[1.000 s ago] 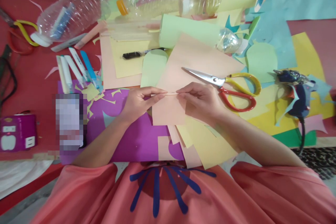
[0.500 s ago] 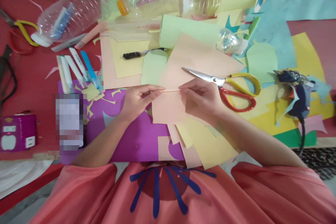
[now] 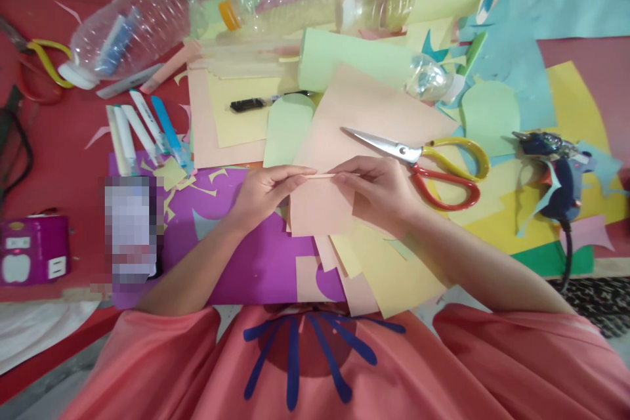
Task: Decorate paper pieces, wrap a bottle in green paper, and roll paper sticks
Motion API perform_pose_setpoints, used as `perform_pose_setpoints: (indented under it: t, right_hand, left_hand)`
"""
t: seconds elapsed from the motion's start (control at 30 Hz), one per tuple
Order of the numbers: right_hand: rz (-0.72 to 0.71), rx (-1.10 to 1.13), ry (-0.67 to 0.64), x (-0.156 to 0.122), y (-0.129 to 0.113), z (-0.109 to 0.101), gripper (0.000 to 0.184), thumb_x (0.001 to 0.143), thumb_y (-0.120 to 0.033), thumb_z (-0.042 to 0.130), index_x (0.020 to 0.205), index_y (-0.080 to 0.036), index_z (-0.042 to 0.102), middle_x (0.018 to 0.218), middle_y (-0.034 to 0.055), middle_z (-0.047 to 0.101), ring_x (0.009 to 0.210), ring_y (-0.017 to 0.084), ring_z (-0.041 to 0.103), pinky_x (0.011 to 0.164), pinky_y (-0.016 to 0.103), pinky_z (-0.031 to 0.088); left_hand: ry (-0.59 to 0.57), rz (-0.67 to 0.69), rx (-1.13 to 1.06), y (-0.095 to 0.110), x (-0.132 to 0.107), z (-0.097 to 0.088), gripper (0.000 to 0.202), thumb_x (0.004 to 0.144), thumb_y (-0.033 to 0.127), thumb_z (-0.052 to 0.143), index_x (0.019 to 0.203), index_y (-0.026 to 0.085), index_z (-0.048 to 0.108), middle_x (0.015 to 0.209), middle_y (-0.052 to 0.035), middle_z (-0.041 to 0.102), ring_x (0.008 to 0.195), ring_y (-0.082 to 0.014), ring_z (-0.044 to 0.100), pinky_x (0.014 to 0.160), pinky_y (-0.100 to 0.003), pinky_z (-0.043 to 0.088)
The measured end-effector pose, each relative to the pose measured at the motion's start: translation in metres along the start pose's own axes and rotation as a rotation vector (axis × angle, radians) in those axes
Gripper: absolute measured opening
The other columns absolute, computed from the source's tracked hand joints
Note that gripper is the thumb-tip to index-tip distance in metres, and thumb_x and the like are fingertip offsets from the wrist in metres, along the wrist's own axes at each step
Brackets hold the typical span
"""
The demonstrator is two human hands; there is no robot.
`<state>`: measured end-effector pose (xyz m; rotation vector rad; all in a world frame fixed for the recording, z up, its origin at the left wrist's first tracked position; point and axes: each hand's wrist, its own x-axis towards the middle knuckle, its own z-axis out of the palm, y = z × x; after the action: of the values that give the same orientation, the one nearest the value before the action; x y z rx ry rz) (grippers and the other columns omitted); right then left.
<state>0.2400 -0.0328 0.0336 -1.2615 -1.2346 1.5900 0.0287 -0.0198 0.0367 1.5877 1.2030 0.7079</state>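
A small peach paper piece (image 3: 322, 207) hangs between my two hands, its top edge rolled or folded into a narrow strip. My left hand (image 3: 268, 193) pinches that edge at its left end, thumb and fingers closed. At the other end my right hand (image 3: 377, 187) grips the same edge, the two sets of fingertips close together. Beneath lies a larger peach sheet (image 3: 364, 105). Scissors (image 3: 403, 149) with one yellow and one red handle rest on it, blades pointing left, just beyond my right hand.
Markers (image 3: 142, 128) and a phone-like blurred object (image 3: 130, 230) lie at left. A green-wrapped bottle (image 3: 354, 59) and a black-handled cutter (image 3: 249, 104) lie behind my hands. A dark glue gun (image 3: 561, 177) with a cable is at right. Purple paper (image 3: 246, 262) lies in front.
My hands have shifted slightly right and nearer me with the peach paper piece. The right fingertips have moved closer to the left ones along its edge.
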Motion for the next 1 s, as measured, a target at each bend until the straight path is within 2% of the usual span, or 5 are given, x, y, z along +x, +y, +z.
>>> perform_pose_setpoints:
  t: [0.13,0.33,0.43,0.67,1.0]
  right_hand:
    - [0.007,0.020,0.010,-0.0008,0.0005,0.0003,0.008,0.078,-0.027,0.070,0.078,-0.019,0.074,0.081,0.0022,0.073,0.072,0.012,0.063,0.066,0.029,0.047]
    - [-0.050,-0.063,0.003,-0.0026,0.0031,0.0026,0.011,0.079,-0.029,0.069,0.081,-0.019,0.075,0.081,0.0026,0.073,0.073,0.013,0.063,0.067,0.029,0.047]
    - [-0.059,-0.085,-0.021,-0.0033,0.0026,0.0027,0.011,0.080,-0.029,0.068,0.081,-0.019,0.075,0.082,0.0030,0.073,0.074,0.013,0.064,0.067,0.029,0.048]
    - [-0.038,-0.027,-0.003,-0.0037,0.0008,0.0036,0.010,0.078,-0.028,0.070,0.082,-0.020,0.076,0.083,0.0030,0.074,0.075,0.014,0.065,0.069,0.030,0.049]
    - [-0.017,0.027,0.009,-0.0019,0.0011,0.0028,0.010,0.075,-0.026,0.073,0.081,-0.019,0.076,0.081,0.0032,0.075,0.073,0.013,0.065,0.068,0.028,0.050]
  left_hand:
    - [-0.026,-0.020,-0.027,-0.0004,0.0009,-0.0024,0.043,0.087,0.056,0.057,0.098,0.020,0.077,0.098,-0.0049,0.077,0.084,-0.0151,0.071,0.065,-0.016,0.052]
    - [-0.053,-0.024,-0.059,-0.0044,0.0004,0.0010,0.048,0.076,0.060,0.067,0.099,0.019,0.077,0.099,-0.0075,0.077,0.062,-0.0110,0.067,0.048,-0.017,0.044]
    - [-0.060,0.023,-0.034,-0.0042,-0.0003,0.0026,0.037,0.082,0.053,0.065,0.096,0.022,0.078,0.096,-0.0051,0.078,0.073,-0.0130,0.071,0.057,-0.016,0.049]
    - [-0.047,0.035,-0.032,-0.0024,0.0002,0.0041,0.029,0.087,0.045,0.062,0.097,0.023,0.078,0.100,-0.0024,0.077,0.089,-0.0154,0.073,0.070,-0.016,0.054]
    - [-0.039,0.059,-0.082,-0.0038,-0.0004,0.0042,0.025,0.085,0.040,0.065,0.099,0.023,0.077,0.102,-0.0032,0.076,0.093,-0.0156,0.074,0.074,-0.015,0.057]
